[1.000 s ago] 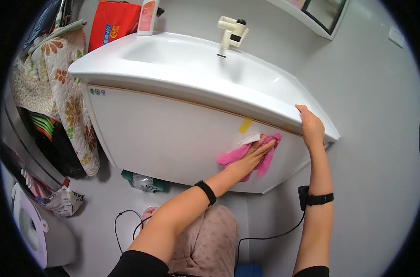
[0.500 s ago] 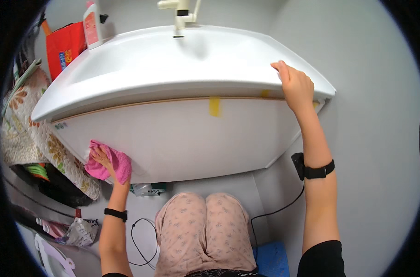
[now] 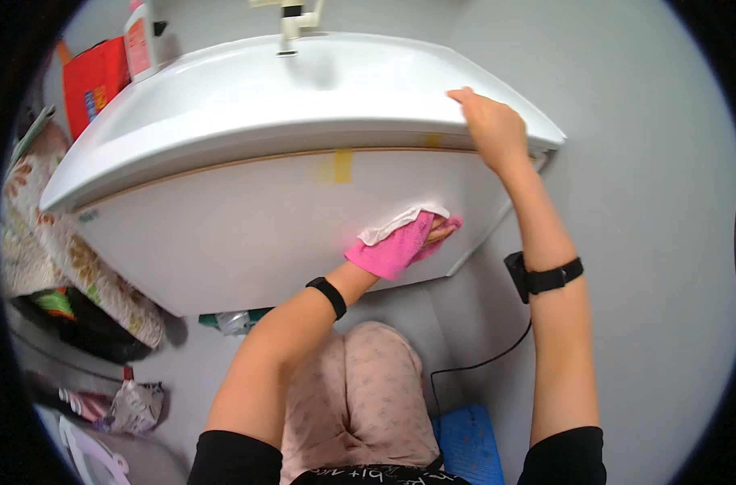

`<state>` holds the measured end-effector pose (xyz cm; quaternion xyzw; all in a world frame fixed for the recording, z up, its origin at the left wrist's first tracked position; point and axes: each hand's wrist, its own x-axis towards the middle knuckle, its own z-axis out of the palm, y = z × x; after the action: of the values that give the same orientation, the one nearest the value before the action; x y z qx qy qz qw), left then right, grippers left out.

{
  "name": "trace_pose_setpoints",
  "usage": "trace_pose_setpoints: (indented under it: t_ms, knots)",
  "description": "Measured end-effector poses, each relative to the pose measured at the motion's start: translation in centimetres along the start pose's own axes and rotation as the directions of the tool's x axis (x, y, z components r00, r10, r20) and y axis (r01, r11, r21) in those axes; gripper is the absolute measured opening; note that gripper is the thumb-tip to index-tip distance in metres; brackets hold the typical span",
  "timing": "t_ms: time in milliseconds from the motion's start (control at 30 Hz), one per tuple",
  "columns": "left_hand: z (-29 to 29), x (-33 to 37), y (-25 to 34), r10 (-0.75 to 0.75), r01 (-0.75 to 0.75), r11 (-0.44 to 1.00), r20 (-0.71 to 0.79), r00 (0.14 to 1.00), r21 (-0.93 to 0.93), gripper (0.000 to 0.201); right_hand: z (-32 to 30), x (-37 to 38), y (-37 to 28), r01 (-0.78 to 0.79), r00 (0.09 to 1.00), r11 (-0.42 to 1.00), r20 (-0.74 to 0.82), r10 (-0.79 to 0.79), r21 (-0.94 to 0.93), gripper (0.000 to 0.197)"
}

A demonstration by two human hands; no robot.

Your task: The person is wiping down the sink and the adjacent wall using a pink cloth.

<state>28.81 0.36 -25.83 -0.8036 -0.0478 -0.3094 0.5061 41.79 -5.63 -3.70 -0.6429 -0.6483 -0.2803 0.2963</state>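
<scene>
We are noting a pink cloth (image 3: 391, 252) against the white cabinet panel (image 3: 222, 234), below and right of the yellow tape (image 3: 343, 166). The left hand (image 3: 438, 232) is grasping it; the right hand (image 3: 499, 133) is resting over the washbasin (image 3: 222, 144) rim, its grip indeterminable.

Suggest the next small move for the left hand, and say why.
I'd probably slide the left hand and pink cloth slightly right along the white panel: the cloth lies against it, bare panel shows beyond the fingers, and the right hand at the basin's front rim likely gives some support.
</scene>
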Motion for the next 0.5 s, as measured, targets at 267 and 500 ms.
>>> trace_pose_setpoints:
  t_ms: [267, 500]
  knots:
    - [-9.0, -26.5, -6.5, 0.035, 0.309, 0.901, 0.763, 0.646, -0.304, 0.056, -0.6, -0.3, -0.4, -0.175, 0.985, 0.982, 0.016, 0.174, 0.072, 0.048]
    - [-12.6, -35.3, -17.0, -0.857, 0.833, 0.487, -0.040, 0.513, 0.265, 0.080, 0.2, 0.1, 0.0, -0.092, 0.995, 0.996, -0.035, 0.093, 0.023, 0.044]
